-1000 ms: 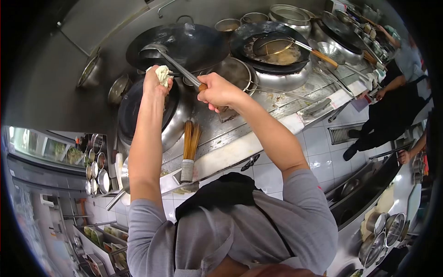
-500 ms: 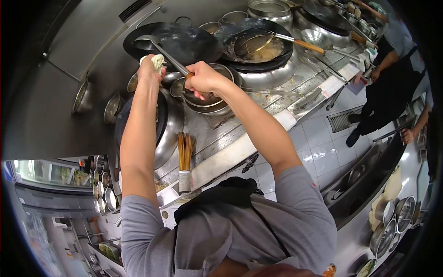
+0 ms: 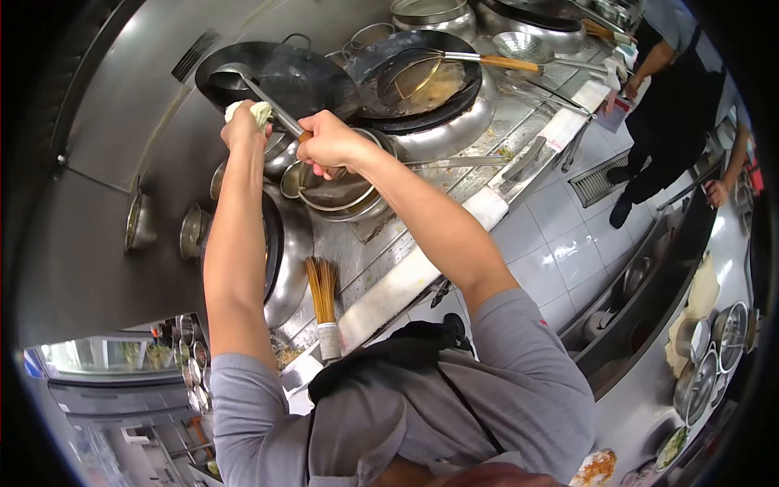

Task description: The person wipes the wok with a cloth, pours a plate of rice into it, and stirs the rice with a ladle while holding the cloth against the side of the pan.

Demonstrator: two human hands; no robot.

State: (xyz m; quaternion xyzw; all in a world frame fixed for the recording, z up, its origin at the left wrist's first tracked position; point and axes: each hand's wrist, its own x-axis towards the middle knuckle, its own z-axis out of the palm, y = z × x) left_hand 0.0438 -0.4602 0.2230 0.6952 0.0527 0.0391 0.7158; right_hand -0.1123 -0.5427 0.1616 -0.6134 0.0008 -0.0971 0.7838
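My left hand is closed on a pale folded cloth at the near edge of a tilted black wok. The cloth and fingers hide whatever part of the wok is gripped. In my right hand is the wooden handle of a long metal ladle, whose bowl hangs over the wok's left side. Below my right hand sits a metal pot with a strainer in it. To the right, a second wok of liquid stands on a steel burner ring, with a wooden-handled wire skimmer across it.
A bamboo brush stands at the counter's near edge. A perforated ladle lies farther right. Metal bowls hang on the left wall. A co-worker in a dark apron stands at right, near a counter with metal bowls.
The view has turned slightly, so the woks and counter appear farther left. Both hands keep their grips, and the wok and ladle stay in nearly the same position relative to them.
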